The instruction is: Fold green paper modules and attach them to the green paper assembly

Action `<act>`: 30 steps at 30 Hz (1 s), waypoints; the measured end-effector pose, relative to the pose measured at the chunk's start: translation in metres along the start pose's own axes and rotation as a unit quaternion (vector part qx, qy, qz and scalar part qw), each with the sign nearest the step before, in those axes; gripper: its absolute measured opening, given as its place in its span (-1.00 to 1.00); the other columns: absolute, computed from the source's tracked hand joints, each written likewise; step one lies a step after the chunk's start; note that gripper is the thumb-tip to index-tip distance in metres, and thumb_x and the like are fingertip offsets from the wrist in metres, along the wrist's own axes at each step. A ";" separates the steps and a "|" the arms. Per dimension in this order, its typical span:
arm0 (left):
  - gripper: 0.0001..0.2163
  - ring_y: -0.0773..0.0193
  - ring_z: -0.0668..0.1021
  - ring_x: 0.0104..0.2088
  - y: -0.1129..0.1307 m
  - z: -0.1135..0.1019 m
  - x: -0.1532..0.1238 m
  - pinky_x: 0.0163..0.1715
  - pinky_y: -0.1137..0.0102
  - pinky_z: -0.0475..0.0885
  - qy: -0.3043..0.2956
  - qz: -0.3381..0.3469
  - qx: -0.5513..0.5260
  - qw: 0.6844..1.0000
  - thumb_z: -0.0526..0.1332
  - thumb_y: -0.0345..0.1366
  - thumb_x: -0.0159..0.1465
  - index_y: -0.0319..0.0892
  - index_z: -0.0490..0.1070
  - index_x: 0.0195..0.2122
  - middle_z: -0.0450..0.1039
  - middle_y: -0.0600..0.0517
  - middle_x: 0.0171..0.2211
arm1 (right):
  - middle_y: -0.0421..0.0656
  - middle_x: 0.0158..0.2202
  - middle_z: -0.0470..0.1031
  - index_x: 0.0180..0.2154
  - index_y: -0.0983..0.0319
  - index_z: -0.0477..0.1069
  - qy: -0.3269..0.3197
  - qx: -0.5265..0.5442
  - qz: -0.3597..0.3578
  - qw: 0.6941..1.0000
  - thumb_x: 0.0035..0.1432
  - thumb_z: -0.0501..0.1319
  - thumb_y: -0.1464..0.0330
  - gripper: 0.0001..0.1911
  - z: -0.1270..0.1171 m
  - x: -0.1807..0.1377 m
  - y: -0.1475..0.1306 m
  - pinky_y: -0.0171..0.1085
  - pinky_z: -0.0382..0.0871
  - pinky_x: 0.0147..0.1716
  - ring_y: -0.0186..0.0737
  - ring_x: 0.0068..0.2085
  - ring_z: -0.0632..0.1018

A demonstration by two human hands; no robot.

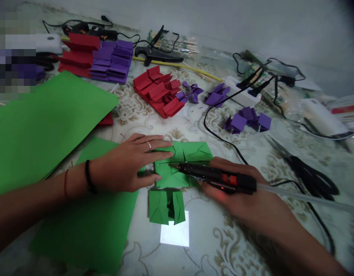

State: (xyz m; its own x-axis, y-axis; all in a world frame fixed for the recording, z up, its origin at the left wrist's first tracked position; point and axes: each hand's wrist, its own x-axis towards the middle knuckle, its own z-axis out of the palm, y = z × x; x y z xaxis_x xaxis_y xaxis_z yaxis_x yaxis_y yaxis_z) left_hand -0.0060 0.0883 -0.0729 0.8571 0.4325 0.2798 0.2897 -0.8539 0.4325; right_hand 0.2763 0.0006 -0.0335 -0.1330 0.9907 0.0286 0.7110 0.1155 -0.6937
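My right hand (243,184) grips a black hot glue gun (217,177) with a clear glue stick (303,199) coming out of its back. Its nozzle points left, right at the seam of a folded green paper piece (197,151) on the table. Fingers spread, my left hand (136,161) lies over the left side of that piece and presses it flat. Just below sits a second, smaller folded green paper piece (159,207) with a gap in its middle.
Green paper sheets (50,119) lie at the left. Folded red paper (159,90), purple paper pieces (247,119) and a white power strip (243,92) are further back. Black-handled scissors (312,176) rest at the right. The glue gun's black cord (220,134) crosses the table.
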 end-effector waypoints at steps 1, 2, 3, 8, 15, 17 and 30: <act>-0.54 -0.14 0.46 0.41 0.000 0.000 0.000 0.38 -0.07 0.36 0.000 0.000 -0.001 1.000 0.31 -0.25 0.43 -0.19 0.46 0.33 0.46 -0.24 0.39 | -0.28 -0.53 0.40 -0.52 0.09 0.29 0.000 -0.004 0.006 1.000 0.11 0.31 0.39 -0.76 -0.002 -0.001 -0.001 -0.25 0.36 -0.51 -0.20 -0.52 0.49; -0.54 -0.14 0.46 0.41 0.000 0.000 0.000 0.38 -0.07 0.36 0.000 -0.001 -0.003 1.000 0.31 -0.25 0.43 -0.18 0.46 0.34 0.46 -0.24 0.39 | -0.29 -0.54 0.38 -0.52 0.09 0.29 -0.004 -0.009 0.016 1.000 0.12 0.32 0.36 -0.75 -0.003 -0.001 -0.001 -0.26 0.34 -0.52 -0.22 -0.53 0.47; -0.54 -0.14 0.46 0.41 0.000 -0.001 0.000 0.38 -0.07 0.36 0.000 -0.002 -0.005 1.000 0.32 -0.25 0.43 -0.17 0.46 0.34 0.46 -0.23 0.39 | -0.29 -0.54 0.38 -0.52 0.09 0.30 -0.007 -0.013 0.027 1.000 0.13 0.33 0.33 -0.75 -0.005 -0.001 -0.002 -0.26 0.34 -0.52 -0.22 -0.53 0.47; -0.53 -0.16 0.45 0.41 0.001 -0.002 0.001 0.38 -0.08 0.36 -0.002 -0.014 -0.023 1.000 0.33 -0.28 0.41 -0.15 0.47 0.34 0.46 -0.22 0.40 | -0.27 -0.52 0.41 -0.51 0.10 0.32 -0.003 -0.003 0.036 0.999 0.12 0.33 0.31 -0.76 -0.008 0.001 -0.004 -0.28 0.35 -0.52 -0.22 -0.51 0.49; -0.54 -0.14 0.45 0.42 0.000 -0.002 0.001 0.37 -0.09 0.37 -0.009 -0.010 -0.018 1.000 0.30 -0.26 0.43 -0.10 0.46 0.35 0.46 -0.19 0.40 | -0.29 -0.52 0.40 -0.51 0.12 0.31 -0.028 0.020 0.062 0.997 0.15 0.37 0.27 -0.70 -0.011 -0.003 0.003 -0.30 0.29 -0.54 -0.25 -0.51 0.46; -0.54 -0.15 0.46 0.41 0.000 -0.002 0.001 0.37 -0.11 0.37 -0.008 -0.012 -0.020 1.000 0.31 -0.27 0.42 -0.11 0.46 0.35 0.46 -0.21 0.40 | -0.29 -0.52 0.39 -0.51 0.12 0.30 -0.024 0.019 0.067 0.997 0.16 0.38 0.27 -0.69 -0.012 -0.007 0.008 -0.30 0.28 -0.53 -0.26 -0.51 0.45; -0.54 -0.11 0.45 0.42 0.000 -0.003 0.001 0.38 -0.05 0.35 -0.011 -0.002 -0.002 1.000 0.28 -0.27 0.44 -0.17 0.44 0.35 0.46 -0.22 0.40 | -0.31 -0.54 0.32 -0.51 0.12 0.30 -0.022 0.009 0.080 0.996 0.17 0.40 0.23 -0.65 -0.018 -0.008 0.012 -0.29 0.23 -0.53 -0.26 -0.50 0.41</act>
State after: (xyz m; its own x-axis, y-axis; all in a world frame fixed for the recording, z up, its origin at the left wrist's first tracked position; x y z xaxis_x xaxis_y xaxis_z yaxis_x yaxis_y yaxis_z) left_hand -0.0060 0.0900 -0.0706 0.8655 0.4287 0.2591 0.2905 -0.8510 0.4376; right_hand 0.2986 -0.0044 -0.0291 -0.0491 0.9921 -0.1157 0.7138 -0.0462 -0.6988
